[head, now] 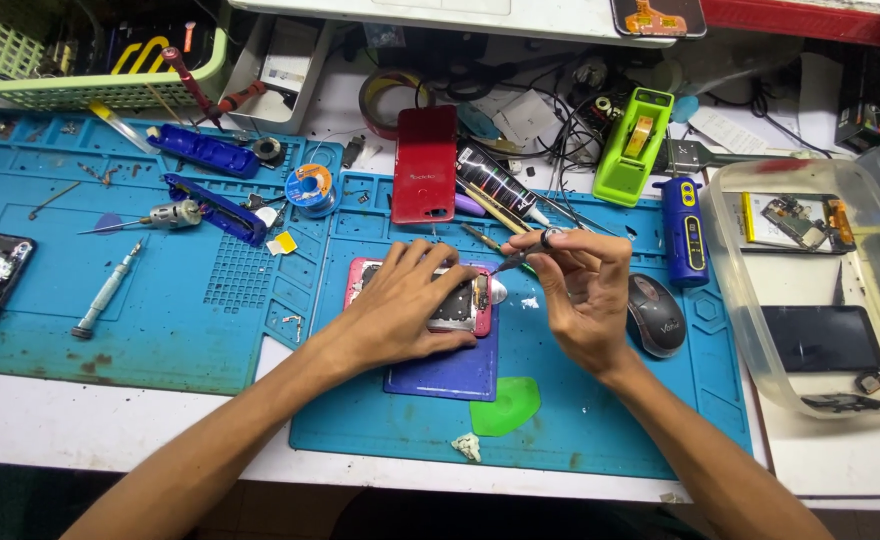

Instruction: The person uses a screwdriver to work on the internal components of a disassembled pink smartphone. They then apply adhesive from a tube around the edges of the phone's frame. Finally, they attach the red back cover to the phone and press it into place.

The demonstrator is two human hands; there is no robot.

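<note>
Left hand (pixel 410 305) spread flat, fingers splayed and unclenched, pressing down on an opened phone with a pink frame (pixel 465 300). Phone lying on a dark blue pad (pixel 450 372), itself on a blue repair mat (pixel 600 400) on the counter (pixel 840 455). Right hand (pixel 580 295) raised just right of the phone, fingers pinched around a thin metal tool (pixel 512 262), tip angled down toward the phone's upper right corner; contact between tip and phone too small to tell. Green plastic pick (pixel 505 407) lying flat on the mat just below the pad, a small crumpled white scrap (pixel 467 447) near the mat's front edge. Grey computer mouse (pixel 656 315) just right of the right hand, a blue cylindrical device (pixel 684 232) behind it. Red phone back cover (pixel 425 165) lying flat beyond the hands, beside a dark tube (pixel 498 183). Lime green tape dispenser (pixel 634 145) farther back on the right. Clear plastic tub (pixel 810 390) at the far right, holding boards and a dark screen. Second blue mat (pixel 140 310) on the left, carrying a pale screwdriver (pixel 106 293), a solder spool (pixel 310 187) and a small motor tool (pixel 165 216). Green basket (pixel 80 70) at the back left corner.
</note>
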